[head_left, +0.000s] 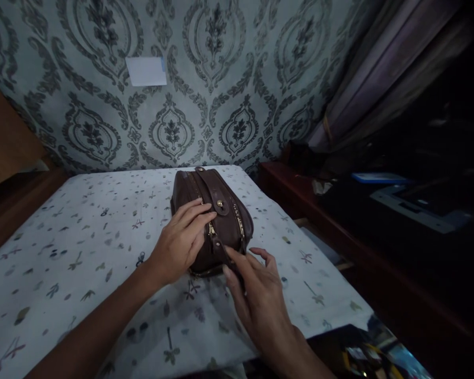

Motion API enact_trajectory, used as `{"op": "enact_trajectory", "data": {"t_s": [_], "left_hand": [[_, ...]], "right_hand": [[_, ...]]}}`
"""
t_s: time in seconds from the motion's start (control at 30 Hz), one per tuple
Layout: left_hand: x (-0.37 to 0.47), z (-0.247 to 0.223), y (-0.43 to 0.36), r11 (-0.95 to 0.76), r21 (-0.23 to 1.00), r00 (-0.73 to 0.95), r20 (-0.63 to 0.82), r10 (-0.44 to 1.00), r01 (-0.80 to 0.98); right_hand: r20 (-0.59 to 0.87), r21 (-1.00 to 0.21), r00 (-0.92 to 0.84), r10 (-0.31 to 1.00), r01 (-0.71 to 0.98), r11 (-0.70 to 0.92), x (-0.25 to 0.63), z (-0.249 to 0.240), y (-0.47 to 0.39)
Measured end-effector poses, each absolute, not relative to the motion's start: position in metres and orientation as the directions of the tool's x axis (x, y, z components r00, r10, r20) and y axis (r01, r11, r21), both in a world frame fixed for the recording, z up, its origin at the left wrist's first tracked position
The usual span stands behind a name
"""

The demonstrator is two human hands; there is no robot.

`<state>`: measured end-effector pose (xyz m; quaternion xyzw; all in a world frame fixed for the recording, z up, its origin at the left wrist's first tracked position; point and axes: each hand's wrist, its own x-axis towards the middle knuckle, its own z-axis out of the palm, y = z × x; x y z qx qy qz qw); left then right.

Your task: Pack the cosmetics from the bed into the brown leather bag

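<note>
A dark brown leather toiletry bag lies on the cloth-covered table, with brass zippers along its top and a strap fastened by a gold stud. My left hand rests across the bag's near left side, fingers stretched out on its top beside a zipper. At the near end, my right hand pinches the leather zipper pull between thumb and index finger. The other fingers of that hand are loosely bent. The second zipper runs along the right side, and it looks closed.
The white tablecloth has a small plant print. Patterned wallpaper with a white plate rises behind. A wooden piece of furniture stands left. At right are a dark red ledge, a curtain and a blue-edged object.
</note>
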<state>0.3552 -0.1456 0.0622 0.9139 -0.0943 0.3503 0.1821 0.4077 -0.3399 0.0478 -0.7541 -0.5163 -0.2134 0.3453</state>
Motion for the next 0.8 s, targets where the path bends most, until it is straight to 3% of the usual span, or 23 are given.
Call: {"op": "enact_trajectory", "data": {"t_s": [0.1, 0.33, 0.67, 0.8], "left_hand": [[0.355, 0.061, -0.146, -0.916, 0.272, 0.741, 0.671, -0.040, -0.296], [0.357, 0.059, -0.146, -0.918, 0.270, 0.739, 0.673, -0.034, -0.289], [0.356, 0.059, -0.145, -0.908, 0.287, 0.732, 0.681, -0.031, -0.306], [0.356, 0.061, -0.144, -0.897, 0.313, 0.750, 0.661, -0.031, -0.312]], "right_hand": [[0.678, -0.298, 0.366, 0.637, 0.930, -0.218, 0.410, 0.055, -0.340], [0.590, -0.425, 0.426, 0.686, 0.886, -0.185, 0.401, 0.062, -0.334], [0.658, -0.401, 0.418, 0.626, 0.899, -0.179, 0.403, 0.035, -0.331], [0.610, -0.554, 0.486, 0.626, 0.826, -0.101, 0.407, 0.050, -0.338]]}}
